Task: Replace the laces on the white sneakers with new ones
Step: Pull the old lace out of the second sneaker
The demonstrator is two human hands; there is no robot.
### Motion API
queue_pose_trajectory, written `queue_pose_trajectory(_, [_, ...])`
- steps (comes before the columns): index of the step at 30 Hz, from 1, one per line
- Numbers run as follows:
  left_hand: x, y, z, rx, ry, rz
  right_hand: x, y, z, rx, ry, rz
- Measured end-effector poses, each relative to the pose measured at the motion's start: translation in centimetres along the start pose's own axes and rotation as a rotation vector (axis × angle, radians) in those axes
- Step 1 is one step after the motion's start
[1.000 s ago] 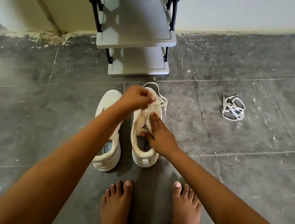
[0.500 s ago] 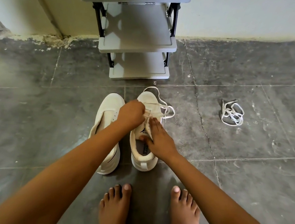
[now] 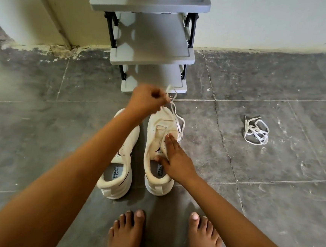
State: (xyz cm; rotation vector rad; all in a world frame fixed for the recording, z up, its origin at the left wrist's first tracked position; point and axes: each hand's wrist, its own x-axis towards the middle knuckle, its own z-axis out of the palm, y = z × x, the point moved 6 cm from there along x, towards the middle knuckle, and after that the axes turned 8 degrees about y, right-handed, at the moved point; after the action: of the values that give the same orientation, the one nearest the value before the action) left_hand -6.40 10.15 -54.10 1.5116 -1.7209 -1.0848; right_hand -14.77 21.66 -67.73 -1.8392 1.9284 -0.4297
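At the bottom of the view, two bare feet (image 3: 128, 235) stand on a grey tiled floor (image 3: 40, 133), and both forearms reach forward from them. Just ahead, a pair of white sneakers sits side by side, heels toward the person. The left sneaker (image 3: 119, 176) shows no lace. The right hand (image 3: 176, 163) rests on the right sneaker (image 3: 154, 126). Its grip is apart, with straight fingers pressing on the tongue and the thumb at the edge of the opening, pinning the shoe down. Beyond it, the left hand (image 3: 144, 99) is raised over the toe of that sneaker, its grip clamped on a white lace (image 3: 175, 112). The lace runs down from the pinch to the eyelets, and its slack trails over the shoe's right side. Half a second ago this hand was low at the eyelets. It has since lifted up and away, drawing more lace with it. This looks like the old lace being pulled free, with little left threaded, so relacing has probably not begun. Well apart to the right, a loose bundle of white laces (image 3: 256, 130) lies on the floor. Whether these are new or removed cannot be told. Farthest off, a grey shoe rack (image 3: 155, 42) stands against a pale wall (image 3: 264, 20).
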Motion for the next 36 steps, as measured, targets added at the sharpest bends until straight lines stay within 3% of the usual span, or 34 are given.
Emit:
queue_pose_trajectory(4, [-1.7, -4.9, 1.7, 0.1, -0.066, -0.082, 0.0, 0.1, 0.2, 0.0, -0.002, 0.008])
queue_pose_trajectory(13, [-3.1, -7.9, 2.1, 0.554, -0.184, 0.07, 0.2, 0.8, -0.9, 0.158, -0.053, 0.035])
queue_pose_trajectory(18, [-3.7, -8.6, 2.1, 0.561, -0.109, 0.058, 1.5, 0.4, -3.1, 0.139, 0.046, 0.063])
queue_pose_trajectory(25, [-3.1, -9.8, 2.2, 0.487, -0.098, -0.019, 5.6, -1.0, -2.9, -0.095, -0.002, 0.151])
queue_pose_trajectory(32, [-2.8, -9.7, 2.5, 0.51, -0.075, 0.019, 7.7, -1.6, -2.5, -0.118, 0.15, 0.07])
queue_pose_trajectory(34, [-2.7, -9.8, 2.4, 0.512, -0.075, 0.008, 8.3, -1.3, -2.2, -0.057, 0.141, 0.083])
queue_pose_trajectory(36, [-2.7, -10.0, 2.3, 0.511, -0.071, -0.01, 8.5, -0.3, -2.3, 0.157, 0.153, 0.162])
